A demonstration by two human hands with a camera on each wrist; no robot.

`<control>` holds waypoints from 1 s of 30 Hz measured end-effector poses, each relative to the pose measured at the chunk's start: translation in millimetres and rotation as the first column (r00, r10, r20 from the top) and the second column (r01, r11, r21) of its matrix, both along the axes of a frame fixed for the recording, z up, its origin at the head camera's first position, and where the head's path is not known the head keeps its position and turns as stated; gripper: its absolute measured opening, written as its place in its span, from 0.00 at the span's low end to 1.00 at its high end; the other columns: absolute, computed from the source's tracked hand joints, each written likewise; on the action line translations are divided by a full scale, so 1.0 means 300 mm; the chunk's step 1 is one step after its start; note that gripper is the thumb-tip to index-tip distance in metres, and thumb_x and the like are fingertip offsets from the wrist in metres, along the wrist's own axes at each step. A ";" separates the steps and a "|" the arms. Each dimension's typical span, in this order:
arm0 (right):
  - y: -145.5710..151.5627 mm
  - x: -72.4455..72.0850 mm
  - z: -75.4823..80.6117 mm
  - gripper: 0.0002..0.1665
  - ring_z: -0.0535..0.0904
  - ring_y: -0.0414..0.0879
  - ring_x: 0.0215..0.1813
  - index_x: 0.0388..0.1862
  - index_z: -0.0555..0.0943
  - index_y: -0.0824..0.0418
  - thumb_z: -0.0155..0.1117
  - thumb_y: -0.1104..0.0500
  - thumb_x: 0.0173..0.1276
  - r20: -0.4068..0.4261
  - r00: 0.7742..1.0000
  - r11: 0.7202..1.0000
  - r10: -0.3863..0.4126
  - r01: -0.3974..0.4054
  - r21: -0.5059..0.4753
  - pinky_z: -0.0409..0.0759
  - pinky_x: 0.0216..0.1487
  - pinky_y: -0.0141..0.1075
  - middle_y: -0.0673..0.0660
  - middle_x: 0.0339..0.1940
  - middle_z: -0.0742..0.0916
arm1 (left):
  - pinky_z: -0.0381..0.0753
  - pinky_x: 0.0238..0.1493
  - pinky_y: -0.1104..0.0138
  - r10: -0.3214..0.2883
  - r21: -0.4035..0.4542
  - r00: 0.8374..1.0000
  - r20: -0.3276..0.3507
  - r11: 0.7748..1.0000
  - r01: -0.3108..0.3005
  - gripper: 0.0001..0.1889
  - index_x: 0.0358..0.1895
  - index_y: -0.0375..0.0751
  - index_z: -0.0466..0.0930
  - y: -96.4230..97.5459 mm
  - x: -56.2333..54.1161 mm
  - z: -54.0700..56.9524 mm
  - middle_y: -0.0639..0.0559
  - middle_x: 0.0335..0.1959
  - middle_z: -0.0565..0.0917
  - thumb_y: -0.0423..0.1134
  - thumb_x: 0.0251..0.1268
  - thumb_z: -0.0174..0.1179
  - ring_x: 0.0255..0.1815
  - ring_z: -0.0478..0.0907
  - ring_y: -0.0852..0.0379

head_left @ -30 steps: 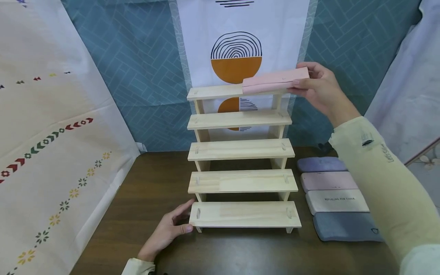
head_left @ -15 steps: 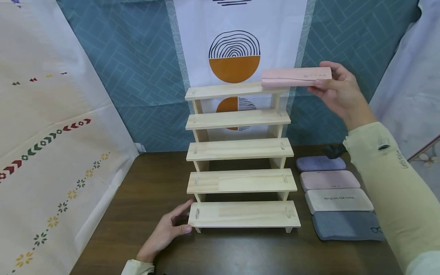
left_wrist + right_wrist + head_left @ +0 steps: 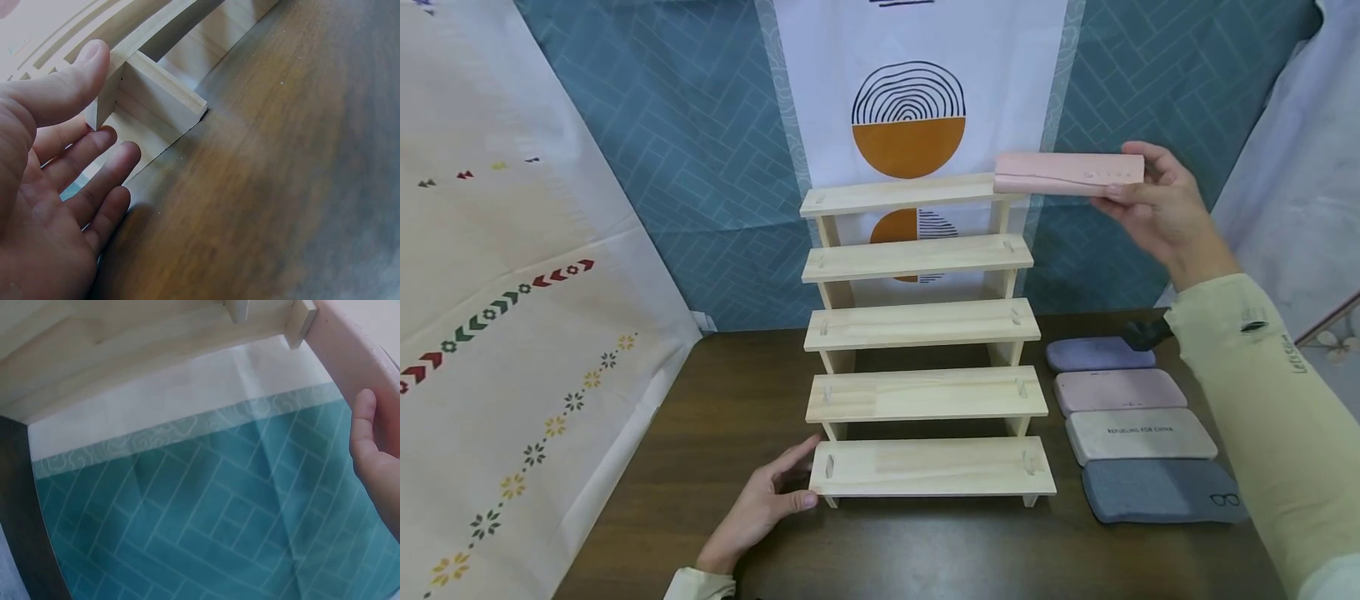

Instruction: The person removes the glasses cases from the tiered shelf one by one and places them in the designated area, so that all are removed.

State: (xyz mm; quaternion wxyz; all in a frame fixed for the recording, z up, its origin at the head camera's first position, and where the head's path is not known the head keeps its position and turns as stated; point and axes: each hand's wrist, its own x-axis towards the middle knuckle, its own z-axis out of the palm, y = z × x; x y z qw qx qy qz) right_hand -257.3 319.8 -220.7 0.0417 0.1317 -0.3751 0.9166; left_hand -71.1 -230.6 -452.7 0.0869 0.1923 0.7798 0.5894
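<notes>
A pale wooden display stand with several stepped shelves (image 3: 925,323) rises from the dark table. Up at the right end of its top shelf, my right hand (image 3: 1172,208) grips a pink glasses case (image 3: 1060,173) by one end, thumb in front and fingers behind. The case lies level, and its left end overlaps the shelf's right end. In the right wrist view, my thumb presses on the pink case (image 3: 356,356) beside the shelf end. My left hand (image 3: 765,504) holds the left end of the lowest shelf (image 3: 932,468); in the left wrist view its thumb is at the board's edge.
To the right of the stand several glasses cases lie in a column: purple (image 3: 1101,354), pink (image 3: 1120,390), white (image 3: 1141,446) and blue (image 3: 1161,492). A small black object (image 3: 1146,333) sits near the right forearm. Blue patterned cloth (image 3: 700,167) hangs behind the stand.
My right hand has moved to the right with the pink glasses case, which has slid off the middle of the top shelf to its right end and turned more level. My left hand stays put.
</notes>
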 end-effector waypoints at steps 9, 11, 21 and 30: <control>0.067 -0.003 -0.043 0.34 0.75 0.57 0.57 0.65 0.73 0.67 0.54 0.88 0.62 0.027 1.000 0.999 -0.011 0.012 -0.043 0.84 0.43 0.50 0.58 0.65 0.73 | 0.74 0.57 0.63 0.022 -0.005 1.000 0.005 1.000 -0.022 0.39 0.76 0.44 0.66 0.002 0.000 -0.002 0.40 0.68 0.73 0.31 0.61 0.70 0.60 0.75 0.44; 0.083 -0.001 -0.053 0.34 0.75 0.57 0.58 0.65 0.74 0.68 0.53 0.88 0.62 0.032 0.999 0.998 -0.018 0.019 -0.058 0.84 0.44 0.51 0.57 0.67 0.72 | 0.74 0.57 0.63 0.021 -0.006 1.000 0.007 1.000 -0.021 0.39 0.76 0.44 0.66 0.002 -0.001 -0.002 0.41 0.69 0.72 0.31 0.61 0.70 0.60 0.75 0.45; 0.165 0.031 -0.128 0.34 0.81 0.57 0.52 0.66 0.74 0.67 0.52 0.87 0.64 0.048 0.999 1.000 0.011 -0.010 -0.016 0.84 0.45 0.49 0.60 0.61 0.76 | 0.74 0.56 0.64 0.017 0.000 1.000 0.005 1.000 -0.017 0.39 0.76 0.43 0.66 0.005 -0.001 0.002 0.41 0.69 0.72 0.30 0.61 0.70 0.60 0.75 0.45; 0.233 0.038 -0.245 0.31 0.78 0.53 0.55 0.64 0.76 0.64 0.50 0.86 0.67 0.020 0.999 0.982 0.049 -0.052 0.183 0.84 0.47 0.44 0.59 0.63 0.73 | 0.75 0.56 0.64 -0.019 0.020 0.999 -0.026 1.000 0.020 0.38 0.77 0.40 0.65 0.002 -0.003 -0.003 0.36 0.69 0.71 0.27 0.63 0.68 0.60 0.76 0.47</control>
